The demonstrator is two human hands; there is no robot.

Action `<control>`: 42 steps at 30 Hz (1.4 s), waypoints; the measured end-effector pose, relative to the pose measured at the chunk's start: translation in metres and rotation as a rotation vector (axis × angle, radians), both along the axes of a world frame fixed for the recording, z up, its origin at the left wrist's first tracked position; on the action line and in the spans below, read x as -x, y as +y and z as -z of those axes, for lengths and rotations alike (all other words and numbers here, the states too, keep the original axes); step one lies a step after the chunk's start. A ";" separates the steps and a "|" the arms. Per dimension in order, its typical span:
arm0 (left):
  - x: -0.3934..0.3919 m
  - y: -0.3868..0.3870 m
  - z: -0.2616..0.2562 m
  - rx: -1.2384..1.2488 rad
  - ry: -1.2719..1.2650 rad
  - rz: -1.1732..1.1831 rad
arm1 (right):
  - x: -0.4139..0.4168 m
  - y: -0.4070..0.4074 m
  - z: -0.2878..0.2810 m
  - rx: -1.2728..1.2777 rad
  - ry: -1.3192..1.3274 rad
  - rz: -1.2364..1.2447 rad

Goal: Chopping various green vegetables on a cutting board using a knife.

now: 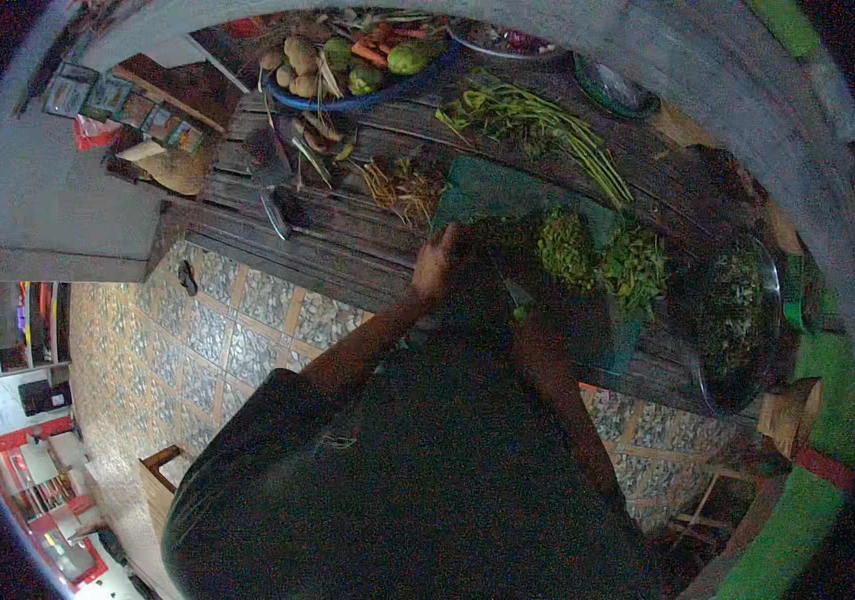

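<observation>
A teal cutting board (487, 180) lies on the slatted wooden table before me. My left hand (435, 262) is at the board's left side, fingers bent toward dark chopped greens (506, 227); shadow hides what is under them. My right hand (528, 337) grips a knife near the board's front edge. Its pale blade (515, 289) points up and left, and a bit of the green handle shows. To the right of the blade sit a pile of finely chopped green stalks (566, 247) and a heap of leafy greens (635, 266).
Long green stalks (570, 139) lie behind the board. A blue basin (375, 101) of potatoes, carrots and green vegetables stands at the back. Roots (401, 187) and another blade (275, 214) lie left. A clear bowl (772, 285) of chopped greens is at right.
</observation>
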State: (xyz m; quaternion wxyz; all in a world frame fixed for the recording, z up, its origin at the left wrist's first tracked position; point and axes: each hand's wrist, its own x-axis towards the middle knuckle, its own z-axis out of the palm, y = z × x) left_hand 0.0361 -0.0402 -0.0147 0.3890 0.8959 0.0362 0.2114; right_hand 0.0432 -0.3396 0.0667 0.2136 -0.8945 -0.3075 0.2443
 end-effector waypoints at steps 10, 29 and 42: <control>0.005 -0.006 -0.052 0.192 0.225 -0.064 | 0.000 0.009 -0.045 0.275 0.187 0.083; -0.056 -0.004 -0.074 -0.075 0.160 0.254 | -0.003 0.008 -0.038 0.074 0.109 0.027; -0.037 -0.039 -0.077 0.176 0.159 0.123 | 0.002 0.035 0.111 0.032 -0.444 -0.011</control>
